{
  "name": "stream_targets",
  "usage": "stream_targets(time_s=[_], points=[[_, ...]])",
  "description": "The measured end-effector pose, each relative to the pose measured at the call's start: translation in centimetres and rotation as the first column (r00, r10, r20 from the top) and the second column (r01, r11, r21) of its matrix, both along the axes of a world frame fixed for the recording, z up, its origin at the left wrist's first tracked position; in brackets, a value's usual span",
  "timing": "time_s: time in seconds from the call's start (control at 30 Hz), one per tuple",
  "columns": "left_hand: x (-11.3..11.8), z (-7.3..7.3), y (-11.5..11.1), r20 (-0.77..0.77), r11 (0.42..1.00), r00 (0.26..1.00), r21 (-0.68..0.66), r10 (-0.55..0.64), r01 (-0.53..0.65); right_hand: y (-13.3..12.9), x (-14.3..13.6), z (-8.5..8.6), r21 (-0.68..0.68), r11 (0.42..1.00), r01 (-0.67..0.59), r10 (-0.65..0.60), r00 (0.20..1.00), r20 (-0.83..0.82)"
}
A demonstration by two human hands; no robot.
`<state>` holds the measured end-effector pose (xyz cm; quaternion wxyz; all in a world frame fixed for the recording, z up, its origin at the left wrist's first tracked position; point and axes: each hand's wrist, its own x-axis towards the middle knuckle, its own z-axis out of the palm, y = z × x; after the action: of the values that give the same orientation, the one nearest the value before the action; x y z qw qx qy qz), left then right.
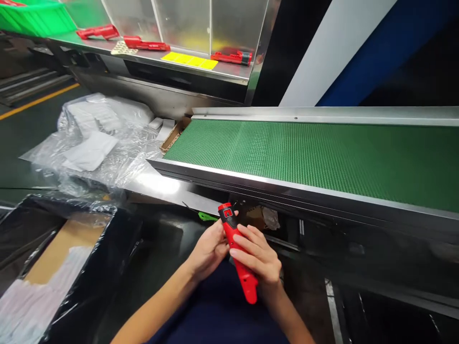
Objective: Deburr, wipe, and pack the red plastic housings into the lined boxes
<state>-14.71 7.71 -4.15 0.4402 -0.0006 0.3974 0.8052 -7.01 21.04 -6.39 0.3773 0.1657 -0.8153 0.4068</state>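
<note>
In the head view, the red tool (242,271) is in the person's hands on the near side of the green conveyor belt (287,157), apart from it and below its front rail. Its long axis runs aslant: the black-collared head points up toward the belt, the tapered red end slopes away from the belt and a little to the right. Neither hand is nearer — both touch it. The left hand (211,249) is closed round the upper part from the left and behind, a fingertip showing past the far edge. The right hand (261,255) is clasped over the middle, fingers across the front face; its thumb is hidden.

Of the containers, a cardboard tray (168,143) adjoins the belt's left end, its contents too small to tell. Left of the belt and nearer the person, a box lined with black plastic (124,220) holds a brown cardboard sheet (68,251) and pale, pinkish-white material (39,301), unclear in kind. Beyond the belt, far to its left, a green bin (39,21) has something red (12,3) inside — only partly in view.
</note>
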Motion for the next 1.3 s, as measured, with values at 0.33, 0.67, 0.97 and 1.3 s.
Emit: stream_targets(time_s=[0.33, 0.67, 0.97, 1.3], points=[[-2.9, 0.7, -2.9, -0.195, 0.978, 0.981, -0.202, 0.014, -0.054, 1.2, -1.1, -0.5, -0.261, 0.962, 0.086, 0.041, 0.894, 0.446], [-11.3, 0.6, -11.4, -0.243, 0.853, 0.841, -0.343, -0.484, 0.393, -5.1, -11.5, 2.1, -0.320, 0.939, -0.128, 0.310, 0.718, 0.623], [-21.5, 0.5, -19.7, -0.191, 0.726, 0.710, -0.328, -0.678, 0.605, -12.2, -20.2, 2.7, -0.399, 0.896, -0.195, 0.442, 0.484, 0.755], [-26.6, 0.2, -22.1, -0.094, 0.700, 0.698, -0.198, -0.710, 0.686, -14.9, -23.6, 4.5, -0.433, 0.898, -0.076, 0.419, 0.448, 0.790]])
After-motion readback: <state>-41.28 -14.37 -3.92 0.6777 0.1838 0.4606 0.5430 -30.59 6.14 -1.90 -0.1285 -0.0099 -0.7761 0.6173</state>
